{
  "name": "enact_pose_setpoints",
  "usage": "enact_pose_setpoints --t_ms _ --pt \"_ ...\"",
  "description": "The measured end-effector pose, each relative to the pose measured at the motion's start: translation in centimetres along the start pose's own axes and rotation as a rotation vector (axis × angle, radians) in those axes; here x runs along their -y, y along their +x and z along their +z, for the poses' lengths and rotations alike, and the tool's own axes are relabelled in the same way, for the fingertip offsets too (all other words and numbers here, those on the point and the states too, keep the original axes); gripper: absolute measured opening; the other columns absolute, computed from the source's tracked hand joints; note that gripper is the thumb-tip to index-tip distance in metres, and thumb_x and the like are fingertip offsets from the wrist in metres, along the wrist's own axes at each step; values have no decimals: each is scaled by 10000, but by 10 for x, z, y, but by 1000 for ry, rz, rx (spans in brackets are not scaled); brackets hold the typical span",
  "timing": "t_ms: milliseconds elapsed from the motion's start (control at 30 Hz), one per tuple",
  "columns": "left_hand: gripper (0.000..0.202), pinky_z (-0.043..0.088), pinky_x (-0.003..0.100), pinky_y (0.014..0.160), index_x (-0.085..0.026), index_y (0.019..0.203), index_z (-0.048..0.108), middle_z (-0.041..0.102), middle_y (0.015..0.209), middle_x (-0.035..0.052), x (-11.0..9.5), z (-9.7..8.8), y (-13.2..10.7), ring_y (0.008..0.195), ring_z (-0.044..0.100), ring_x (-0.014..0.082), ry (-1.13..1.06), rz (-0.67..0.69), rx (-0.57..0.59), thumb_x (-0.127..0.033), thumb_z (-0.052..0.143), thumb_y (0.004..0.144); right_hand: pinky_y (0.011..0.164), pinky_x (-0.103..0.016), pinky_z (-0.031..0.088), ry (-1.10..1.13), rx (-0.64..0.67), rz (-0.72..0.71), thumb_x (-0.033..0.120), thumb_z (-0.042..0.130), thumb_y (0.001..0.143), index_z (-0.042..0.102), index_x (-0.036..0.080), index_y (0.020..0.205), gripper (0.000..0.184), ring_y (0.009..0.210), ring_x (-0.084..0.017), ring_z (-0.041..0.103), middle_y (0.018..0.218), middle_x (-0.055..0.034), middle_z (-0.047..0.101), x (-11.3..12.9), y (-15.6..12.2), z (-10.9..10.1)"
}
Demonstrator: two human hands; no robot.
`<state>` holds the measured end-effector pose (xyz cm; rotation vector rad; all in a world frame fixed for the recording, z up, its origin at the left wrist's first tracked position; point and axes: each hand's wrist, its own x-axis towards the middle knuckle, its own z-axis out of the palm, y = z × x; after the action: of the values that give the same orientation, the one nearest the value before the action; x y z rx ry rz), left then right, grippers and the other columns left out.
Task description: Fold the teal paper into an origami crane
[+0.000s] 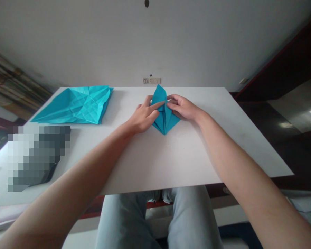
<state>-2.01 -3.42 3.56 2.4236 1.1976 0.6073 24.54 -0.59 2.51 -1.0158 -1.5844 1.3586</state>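
Observation:
A folded teal origami paper model stands on the white table, its point upward and its flaps spread near the bottom. My left hand grips its left side, with the index finger stretched across the middle fold. My right hand comes in from the right, its fingertips meeting that finger at the upper centre of the paper. Part of the fold lies hidden under my fingers. To the left, a larger creased teal paper sheet lies flat and apart from both hands.
A pixelated, obscured object sits at the table's near left and hides its own shape. A wall socket panel is beyond the far edge. My jeans-covered knees show below the near edge.

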Motion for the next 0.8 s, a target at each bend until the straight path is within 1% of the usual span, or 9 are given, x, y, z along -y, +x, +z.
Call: enact_pose_setpoints --t_ms 67,200,333,467,500,567,633,700,800 --pt "721 528 699 1444 -258 1839 704 563 1877 210 0 1 1 1643 697 475 -48 -24 -46 -522 400 1242 843 -373 636 0 48 -3 572 1124 802 768 296 1259 641 975 -258 772 1053 -21 869 3 -2 0" --pt "696 565 588 1434 -212 1732 743 695 1753 222 3 4 3 1618 723 430 -131 38 -149 -618 657 1174 779 -360 579 -52 110 12 590 1183 687 751 272 1218 755 884 -246 727 928 2 808 9 -4 -1" --pt "772 642 550 1342 -230 1704 684 724 1716 200 8 11 3 1550 760 404 -173 90 -165 -510 854 1005 783 -367 534 -110 38 18 658 1099 796 723 267 1089 617 851 -234 673 874 1 736 6 -1 -2" --pt "1021 701 536 1216 -259 1814 462 661 1802 225 8 16 1 1466 798 386 -285 74 -188 -508 927 941 785 -376 501 -140 -47 -31 827 989 881 642 286 912 644 846 -233 606 887 -17 685 -2 3 -2" --pt "968 709 518 1178 -267 1804 446 673 1793 218 8 16 1 1424 812 365 -319 59 -205 -510 889 978 771 -372 483 -160 -60 -44 876 955 898 619 290 881 676 829 -230 577 859 -12 654 -3 4 -3" --pt "633 698 504 1160 -270 1669 546 761 1672 176 10 13 4 1358 824 330 -345 0 -265 -450 726 1089 743 -366 450 -225 -77 -59 925 884 945 610 293 863 694 810 -231 538 826 -9 621 -5 4 -4" --pt "283 664 515 1209 -274 1388 678 842 1461 132 13 10 7 1333 818 318 -301 -72 -327 -326 564 1134 730 -365 444 -317 -93 -75 833 898 968 669 294 926 587 809 -229 529 875 -14 654 -6 4 -5" --pt "180 650 508 1208 -283 1140 704 858 1310 112 17 7 10 1270 812 311 -223 -118 -368 -241 533 1099 742 -362 466 -391 -129 -111 599 974 926 724 300 1076 417 806 -210 526 995 -11 700 -7 4 -6" --pt "93 670 465 1076 -277 1043 711 847 1259 105 16 5 12 1101 796 288 -152 -131 -372 -217 655 999 782 -357 503 -435 -191 -154 284 955 829 709 315 1224 466 787 -183 509 1105 6 702 -8 5 -8"
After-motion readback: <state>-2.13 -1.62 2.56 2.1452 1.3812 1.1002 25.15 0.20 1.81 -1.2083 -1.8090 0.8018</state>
